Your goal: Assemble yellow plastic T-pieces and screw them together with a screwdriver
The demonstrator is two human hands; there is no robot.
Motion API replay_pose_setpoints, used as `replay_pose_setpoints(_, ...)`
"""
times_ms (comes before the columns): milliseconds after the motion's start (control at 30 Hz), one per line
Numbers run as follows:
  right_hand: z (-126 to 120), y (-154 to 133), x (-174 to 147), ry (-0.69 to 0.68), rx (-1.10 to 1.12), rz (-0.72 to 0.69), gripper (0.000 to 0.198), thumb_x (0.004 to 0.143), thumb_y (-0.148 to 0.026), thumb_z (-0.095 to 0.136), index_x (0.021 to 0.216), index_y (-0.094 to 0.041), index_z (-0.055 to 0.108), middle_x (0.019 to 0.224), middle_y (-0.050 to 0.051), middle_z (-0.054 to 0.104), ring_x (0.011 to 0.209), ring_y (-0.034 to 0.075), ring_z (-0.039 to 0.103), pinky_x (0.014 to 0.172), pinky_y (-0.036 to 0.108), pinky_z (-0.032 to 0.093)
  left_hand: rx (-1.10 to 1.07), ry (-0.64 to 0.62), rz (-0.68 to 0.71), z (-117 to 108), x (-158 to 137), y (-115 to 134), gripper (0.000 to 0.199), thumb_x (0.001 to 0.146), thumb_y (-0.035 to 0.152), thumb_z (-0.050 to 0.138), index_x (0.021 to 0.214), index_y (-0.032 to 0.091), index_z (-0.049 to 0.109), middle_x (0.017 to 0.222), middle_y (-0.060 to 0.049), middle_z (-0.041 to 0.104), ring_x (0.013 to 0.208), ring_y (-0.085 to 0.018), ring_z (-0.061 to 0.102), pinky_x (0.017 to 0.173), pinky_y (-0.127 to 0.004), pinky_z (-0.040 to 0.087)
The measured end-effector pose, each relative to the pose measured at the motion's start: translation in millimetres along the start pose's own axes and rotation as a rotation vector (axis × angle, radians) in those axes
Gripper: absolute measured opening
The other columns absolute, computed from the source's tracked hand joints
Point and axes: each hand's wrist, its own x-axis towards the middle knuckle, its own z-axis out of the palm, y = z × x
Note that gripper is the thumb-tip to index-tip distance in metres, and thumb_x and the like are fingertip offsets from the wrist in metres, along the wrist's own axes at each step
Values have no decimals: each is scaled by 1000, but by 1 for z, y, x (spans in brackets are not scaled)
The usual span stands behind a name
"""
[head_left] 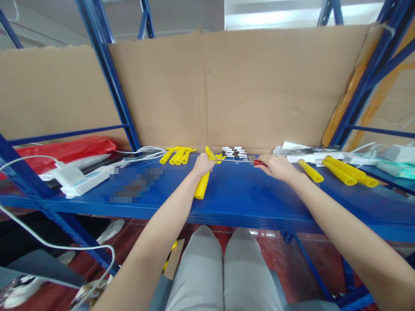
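Note:
My left hand (203, 164) is closed around a yellow plastic tube (202, 186), whose open lower end points toward me on the blue shelf. In my right hand (275, 165) is a screwdriver (260, 163) with a red handle, held almost level. Its long metal shaft points left and reaches the upper part of the tube beside my left fingers; the exact contact of the tip is hidden. Just behind lie small yellow pieces (220, 158) and a group of small white-and-black parts (234, 152).
Several yellow tubes with crosspieces (177, 156) lie at the back left. More plain yellow tubes (340, 170) lie on the right. A white power strip (84, 181) with cables and a red bag (69, 149) are at left. Cardboard (253, 86) walls the back of the blue shelf (246, 194).

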Motion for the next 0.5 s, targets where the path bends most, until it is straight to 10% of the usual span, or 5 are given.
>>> replay_pose_setpoints(500,-6,-6,0,-89,29,27,33,98,-35,40,105,-17,66,98,14,75,85,26,69,67,31,41,22,-37,-18,2,-2,-2,16,74,10,57,60,16,61,61,-8,70,64,-22,71,61,-25,53)
